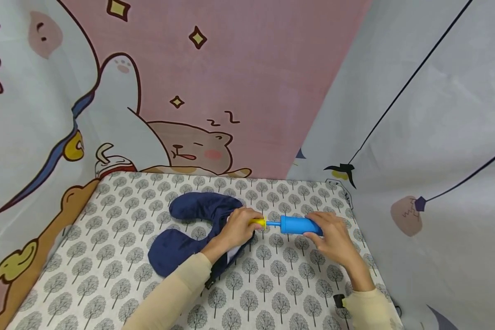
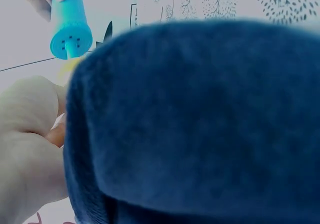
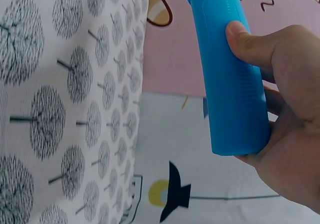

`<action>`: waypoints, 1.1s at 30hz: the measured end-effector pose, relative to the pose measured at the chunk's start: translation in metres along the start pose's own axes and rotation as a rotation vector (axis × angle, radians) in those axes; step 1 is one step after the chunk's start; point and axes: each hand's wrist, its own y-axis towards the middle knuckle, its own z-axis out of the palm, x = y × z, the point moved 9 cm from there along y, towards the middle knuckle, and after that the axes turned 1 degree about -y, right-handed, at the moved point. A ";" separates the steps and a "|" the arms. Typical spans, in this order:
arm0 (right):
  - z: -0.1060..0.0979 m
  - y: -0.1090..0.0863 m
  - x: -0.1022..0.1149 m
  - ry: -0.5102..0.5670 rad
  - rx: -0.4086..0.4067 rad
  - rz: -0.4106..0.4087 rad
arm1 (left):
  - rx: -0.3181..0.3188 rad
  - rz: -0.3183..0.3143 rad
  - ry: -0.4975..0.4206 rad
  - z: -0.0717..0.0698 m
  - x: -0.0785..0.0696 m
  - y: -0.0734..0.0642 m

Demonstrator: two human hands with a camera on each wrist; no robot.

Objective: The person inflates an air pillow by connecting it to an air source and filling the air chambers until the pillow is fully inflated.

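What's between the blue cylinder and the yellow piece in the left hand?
The head view shows a thin blue rod between the blue cylinder and yellow piece.

Two letter Zs (image 1: 231,117) stand above the sleeping brown bear (image 1: 189,144) printed on the pink backdrop (image 1: 272,68).

White tree-print cloth (image 1: 280,279) under a navy U-shaped pillow (image 1: 216,223).

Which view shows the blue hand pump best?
Head: the blue barrel, rod and yellow handle all show, partly covered by the left hand and right hand. Left wrist: a cropped barrel, its holed end, some rod and a blurred yellow patch of handle. Right wrist: only the barrel, close up, cropped at the top.
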 end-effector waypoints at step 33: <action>-0.020 -0.019 -0.051 0.079 0.094 0.046 | 0.095 -0.080 0.007 -0.012 -0.019 0.001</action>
